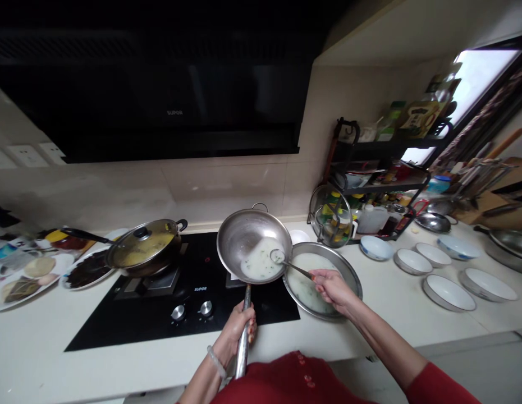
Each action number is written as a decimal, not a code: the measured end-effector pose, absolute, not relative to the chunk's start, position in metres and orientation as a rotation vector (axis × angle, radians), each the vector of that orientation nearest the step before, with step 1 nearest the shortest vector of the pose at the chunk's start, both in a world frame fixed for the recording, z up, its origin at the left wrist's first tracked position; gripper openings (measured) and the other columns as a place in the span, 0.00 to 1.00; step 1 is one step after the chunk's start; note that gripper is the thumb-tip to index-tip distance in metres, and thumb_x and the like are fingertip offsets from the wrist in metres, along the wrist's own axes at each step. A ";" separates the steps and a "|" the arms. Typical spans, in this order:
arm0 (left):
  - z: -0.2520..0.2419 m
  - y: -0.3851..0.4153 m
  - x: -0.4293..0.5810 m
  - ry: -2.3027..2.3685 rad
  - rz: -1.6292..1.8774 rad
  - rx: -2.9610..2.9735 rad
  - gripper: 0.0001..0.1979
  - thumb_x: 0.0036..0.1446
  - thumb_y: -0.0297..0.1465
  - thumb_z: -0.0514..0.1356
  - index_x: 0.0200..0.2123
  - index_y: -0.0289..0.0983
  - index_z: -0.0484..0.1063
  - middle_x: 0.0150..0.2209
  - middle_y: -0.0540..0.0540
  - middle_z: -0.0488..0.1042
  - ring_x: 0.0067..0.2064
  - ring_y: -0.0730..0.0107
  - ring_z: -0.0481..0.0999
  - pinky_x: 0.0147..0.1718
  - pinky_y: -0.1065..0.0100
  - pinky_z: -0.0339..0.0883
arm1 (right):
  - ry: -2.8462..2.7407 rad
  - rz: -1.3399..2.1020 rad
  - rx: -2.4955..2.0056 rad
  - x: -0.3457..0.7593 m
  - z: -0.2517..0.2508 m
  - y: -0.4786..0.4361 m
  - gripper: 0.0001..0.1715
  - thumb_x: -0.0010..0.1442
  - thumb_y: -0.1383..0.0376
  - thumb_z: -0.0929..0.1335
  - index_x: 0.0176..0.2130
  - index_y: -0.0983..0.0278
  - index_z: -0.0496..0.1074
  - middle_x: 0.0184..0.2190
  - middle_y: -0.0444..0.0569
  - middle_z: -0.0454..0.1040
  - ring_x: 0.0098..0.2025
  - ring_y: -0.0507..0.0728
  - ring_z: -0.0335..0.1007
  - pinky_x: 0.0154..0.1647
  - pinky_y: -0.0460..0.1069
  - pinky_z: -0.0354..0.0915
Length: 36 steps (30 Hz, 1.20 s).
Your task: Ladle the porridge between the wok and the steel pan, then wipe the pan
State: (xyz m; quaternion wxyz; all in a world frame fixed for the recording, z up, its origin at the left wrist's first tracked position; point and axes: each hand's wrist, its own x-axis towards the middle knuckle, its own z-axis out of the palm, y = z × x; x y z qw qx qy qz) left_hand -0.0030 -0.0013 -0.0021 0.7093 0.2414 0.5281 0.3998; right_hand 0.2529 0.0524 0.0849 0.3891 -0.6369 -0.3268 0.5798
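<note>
My left hand (238, 328) is closed round the long metal handle of a steel wok (244, 235), which is lifted and tilted toward the right over the black cooktop. A pale white soup with green flecks pools in the wok's lower side. My right hand (332, 289) grips a steel ladle (282, 259) whose bowl rests in that soup. Under my right hand sits a wide steel basin (349, 269) holding more of the same pale soup.
A lidded pan (143, 247) stands on the left burner of the cooktop (118, 320). Plates of food (25, 278) lie far left. Several white bowls (448, 292) spread over the right counter. A black rack (379, 168) with jars and a glass lid stands behind.
</note>
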 end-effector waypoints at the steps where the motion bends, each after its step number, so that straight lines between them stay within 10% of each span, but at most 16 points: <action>1: -0.002 -0.001 -0.003 1.171 0.885 0.535 0.15 0.37 0.30 0.60 0.30 0.42 0.56 0.14 0.61 0.57 0.13 0.81 0.53 0.12 0.77 0.46 | -0.820 1.483 -1.610 0.254 0.086 0.050 0.16 0.53 0.72 0.64 0.44 0.71 0.69 0.11 0.35 0.58 0.11 0.43 0.42 0.13 0.39 0.37; 14: -0.003 -0.002 -0.003 1.148 0.901 0.509 0.16 0.37 0.29 0.60 0.30 0.42 0.56 0.14 0.61 0.57 0.14 0.81 0.53 0.12 0.77 0.45 | -0.772 1.418 -1.606 0.317 0.081 0.003 0.30 0.45 0.62 0.70 0.48 0.71 0.70 0.13 0.36 0.58 0.14 0.45 0.43 0.16 0.42 0.38; 20: -0.003 -0.002 -0.003 1.135 0.904 0.522 0.18 0.38 0.32 0.63 0.30 0.42 0.55 0.15 0.62 0.57 0.13 0.81 0.53 0.12 0.77 0.46 | -1.396 0.705 -1.857 0.348 0.036 -0.016 0.24 0.52 0.59 0.63 0.43 0.68 0.77 0.25 0.53 0.77 0.29 0.61 0.73 0.30 0.51 0.67; 28: -0.002 -0.002 -0.003 1.145 0.881 0.525 0.17 0.40 0.32 0.63 0.30 0.42 0.55 0.15 0.61 0.57 0.14 0.82 0.53 0.13 0.77 0.45 | -1.970 -0.151 -1.922 0.377 -0.006 -0.051 0.32 0.54 0.72 0.59 0.56 0.60 0.71 0.35 0.55 0.81 0.30 0.59 0.77 0.23 0.48 0.64; 36: 0.000 -0.002 -0.003 1.153 0.877 0.542 0.16 0.39 0.31 0.61 0.30 0.42 0.56 0.15 0.61 0.58 0.14 0.81 0.53 0.13 0.77 0.45 | -1.107 0.702 -1.907 0.353 0.021 -0.033 0.27 0.52 0.57 0.63 0.47 0.68 0.75 0.17 0.47 0.69 0.18 0.57 0.62 0.18 0.49 0.56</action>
